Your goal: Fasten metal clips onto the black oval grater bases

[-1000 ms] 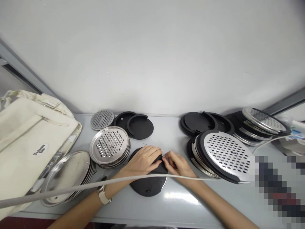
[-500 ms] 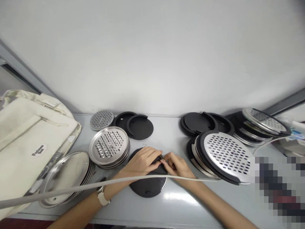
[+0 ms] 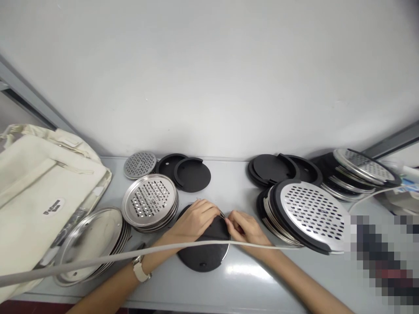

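A round black disc (image 3: 204, 257) with a thin silvery edge lies on the grey table in front of me. My left hand (image 3: 196, 218) rests over its upper left part, fingers together and bent at the upper right rim. My right hand (image 3: 245, 229) pinches at that same rim from the right, its fingers curled. Between the fingertips a small thin metallic piece (image 3: 222, 215) shows, too small to make out well. A white watch strap (image 3: 142, 271) is on my left wrist.
Perforated metal discs (image 3: 153, 198) and plain metal rings (image 3: 91, 244) are stacked at left, beside a cream bag (image 3: 49, 174). Black holders (image 3: 193, 175) lie at the back. Perforated discs in black holders (image 3: 314, 213) stand at right. A pale cable (image 3: 157, 247) crosses in front.
The left fingertips have drawn back slightly from the right hand and the left thumb is now less visible. The disc and stacks stay in place.
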{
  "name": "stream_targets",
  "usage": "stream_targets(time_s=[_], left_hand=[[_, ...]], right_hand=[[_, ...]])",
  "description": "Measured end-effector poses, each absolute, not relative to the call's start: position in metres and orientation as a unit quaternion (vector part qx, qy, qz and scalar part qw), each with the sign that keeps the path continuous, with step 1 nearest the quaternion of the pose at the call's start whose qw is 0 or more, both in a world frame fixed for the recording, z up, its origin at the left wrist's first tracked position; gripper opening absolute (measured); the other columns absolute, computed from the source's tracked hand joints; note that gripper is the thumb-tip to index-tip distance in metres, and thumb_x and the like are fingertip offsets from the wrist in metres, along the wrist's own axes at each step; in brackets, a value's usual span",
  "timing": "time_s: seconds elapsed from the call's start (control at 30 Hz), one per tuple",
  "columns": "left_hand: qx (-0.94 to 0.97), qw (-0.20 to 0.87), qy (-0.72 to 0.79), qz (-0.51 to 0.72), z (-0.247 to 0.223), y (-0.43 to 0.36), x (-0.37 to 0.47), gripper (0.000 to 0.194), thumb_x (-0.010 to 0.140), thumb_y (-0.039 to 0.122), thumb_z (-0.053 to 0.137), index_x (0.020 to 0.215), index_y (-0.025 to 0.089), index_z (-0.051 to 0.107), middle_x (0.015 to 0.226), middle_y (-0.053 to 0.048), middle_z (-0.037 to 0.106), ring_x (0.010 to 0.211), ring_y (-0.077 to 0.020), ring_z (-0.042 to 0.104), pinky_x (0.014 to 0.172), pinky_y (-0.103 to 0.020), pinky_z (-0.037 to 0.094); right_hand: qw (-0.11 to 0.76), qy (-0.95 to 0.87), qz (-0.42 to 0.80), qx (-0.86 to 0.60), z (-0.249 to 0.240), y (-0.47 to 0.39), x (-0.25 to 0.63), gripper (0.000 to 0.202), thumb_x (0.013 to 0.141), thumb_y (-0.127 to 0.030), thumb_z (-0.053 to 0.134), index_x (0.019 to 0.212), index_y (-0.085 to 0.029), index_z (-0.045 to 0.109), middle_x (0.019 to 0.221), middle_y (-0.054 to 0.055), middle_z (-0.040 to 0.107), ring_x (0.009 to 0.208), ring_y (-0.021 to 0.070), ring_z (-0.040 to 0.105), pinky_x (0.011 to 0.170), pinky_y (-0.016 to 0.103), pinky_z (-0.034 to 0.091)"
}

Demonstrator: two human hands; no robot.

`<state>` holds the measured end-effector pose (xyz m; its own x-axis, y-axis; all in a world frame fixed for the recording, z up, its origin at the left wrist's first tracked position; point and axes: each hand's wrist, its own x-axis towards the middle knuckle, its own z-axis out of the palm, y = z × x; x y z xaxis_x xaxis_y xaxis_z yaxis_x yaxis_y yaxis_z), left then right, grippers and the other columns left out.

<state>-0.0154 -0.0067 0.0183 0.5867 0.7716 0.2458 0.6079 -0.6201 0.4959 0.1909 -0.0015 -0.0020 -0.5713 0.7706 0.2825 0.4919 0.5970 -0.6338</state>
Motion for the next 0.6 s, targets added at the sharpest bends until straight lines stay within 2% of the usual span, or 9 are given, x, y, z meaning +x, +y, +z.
stream_targets(time_s=[0.17, 0.37, 0.6], left_hand=[[0.873, 0.179, 0.393, 0.226, 0.0185, -0.0077, -0.0141, 0.017, 0.095, 0.013, 0.041, 0.101, 0.017, 0.056, 0.101, -0.003, 0.063, 0.099, -0.0158, 0.053, 0.093, -0.031, 0.038], [0.868, 0.179, 0.403, 0.226, 0.0153, -0.0082, -0.0133, 0.011, 0.094, 0.016, 0.046, 0.096, 0.017, 0.056, 0.093, -0.002, 0.061, 0.092, -0.0156, 0.052, 0.089, -0.031, 0.038], [0.871, 0.171, 0.402, 0.227, 0.0137, -0.008, -0.0129, 0.012, 0.095, 0.017, 0.043, 0.1, 0.018, 0.054, 0.095, -0.002, 0.06, 0.093, -0.0168, 0.051, 0.089, -0.033, 0.037]], right_hand=[[0.268, -0.856, 0.243, -0.37, -0.0019, -0.0004, 0.1904, 0.032, 0.094, -0.02, 0.039, 0.064, -0.021, 0.03, 0.058, -0.004, 0.035, 0.054, 0.0113, 0.038, 0.055, 0.026, 0.031], [0.241, -0.825, 0.263, -0.439, 0.001, -0.0002, 0.192, 0.023, 0.087, -0.03, 0.054, 0.077, -0.022, 0.036, 0.064, -0.005, 0.04, 0.055, 0.0112, 0.04, 0.052, 0.024, 0.032], [0.191, -0.875, 0.23, -0.381, -0.0004, 0.0019, 0.1926, 0.019, 0.095, -0.025, 0.042, 0.076, -0.021, 0.04, 0.069, -0.001, 0.046, 0.066, 0.0142, 0.045, 0.062, 0.026, 0.036]])
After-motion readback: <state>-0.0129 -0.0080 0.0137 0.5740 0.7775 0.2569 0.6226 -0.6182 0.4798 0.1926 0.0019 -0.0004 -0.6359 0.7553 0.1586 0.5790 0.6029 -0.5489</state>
